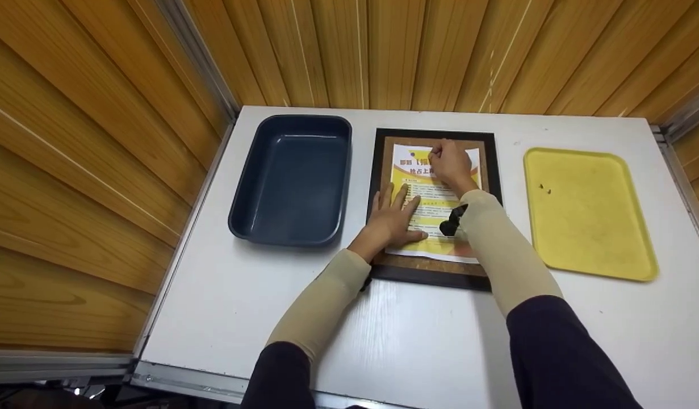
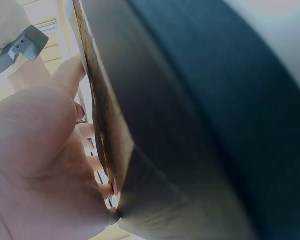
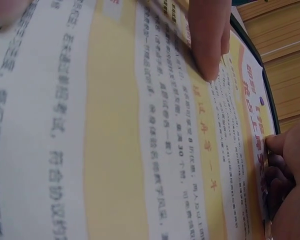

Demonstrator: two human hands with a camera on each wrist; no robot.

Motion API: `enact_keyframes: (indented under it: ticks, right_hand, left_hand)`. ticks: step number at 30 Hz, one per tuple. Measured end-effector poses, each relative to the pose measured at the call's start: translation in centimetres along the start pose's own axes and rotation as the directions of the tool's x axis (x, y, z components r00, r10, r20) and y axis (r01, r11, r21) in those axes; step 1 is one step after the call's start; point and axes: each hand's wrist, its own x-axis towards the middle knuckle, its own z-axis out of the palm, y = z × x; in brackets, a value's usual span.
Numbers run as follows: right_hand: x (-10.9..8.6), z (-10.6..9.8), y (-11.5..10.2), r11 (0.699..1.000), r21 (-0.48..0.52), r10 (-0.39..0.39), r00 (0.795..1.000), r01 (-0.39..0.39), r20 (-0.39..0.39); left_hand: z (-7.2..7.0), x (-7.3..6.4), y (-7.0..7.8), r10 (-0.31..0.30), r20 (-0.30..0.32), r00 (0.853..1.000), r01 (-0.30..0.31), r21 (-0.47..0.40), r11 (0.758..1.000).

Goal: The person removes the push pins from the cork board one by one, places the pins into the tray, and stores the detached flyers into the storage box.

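My left hand [image 1: 390, 220] lies with spread fingers on a printed yellow-and-white paper sheet [image 1: 440, 213], over its left side. The sheet lies on a brown cork board [image 1: 434, 265] with a black frame [image 1: 428, 276]. Near the sheet's top, my right hand [image 1: 452, 165] has curled fingers, thumb and forefinger drawn together at the paper; I cannot tell what they pinch. A round purple-blue pushpin head [image 3: 261, 100] shows at the top of the sheet. In the left wrist view the left palm [image 2: 35, 145] stands beside the board's edge.
A deep dark blue tray [image 1: 289, 237] stands on the white table [image 1: 383, 335] left of the board. On the right lies a shallow yellow tray [image 1: 587, 227] with small dark bits [image 1: 545, 189] in it. Wood-panelled walls [image 1: 383, 57] border the table at the back and sides.
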Motion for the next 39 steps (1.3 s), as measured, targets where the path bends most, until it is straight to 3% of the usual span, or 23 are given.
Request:
enact_keyframes:
  ticks: [16,26,31,39]
  right_hand:
    - [-0.4,-1.1,0.3,0.999,0.031,0.036,0.996,-0.038,0.087]
    - [-1.2,-0.6,0.2,0.997,0.059,-0.062,0.995,0.057,0.081]
    - [-2.1,-0.6,0.1,0.993,0.046,-0.117,0.99,0.113,0.085]
    - [-4.2,-1.9,1.5,0.981,0.15,-0.137,0.985,0.12,0.105]
  left_hand:
    - [-0.1,-0.3,0.5,0.013,-0.001,1.0,-0.013,-0.004,1.0]
    - [-0.5,0.0,0.1,0.001,0.042,0.999,0.0,-0.032,0.999]
    - [-0.9,0.0,0.2,-0.001,0.035,0.999,0.003,-0.044,0.999]
    - [-0.5,0.1,0.1,-0.012,0.047,0.999,0.016,-0.078,0.997]
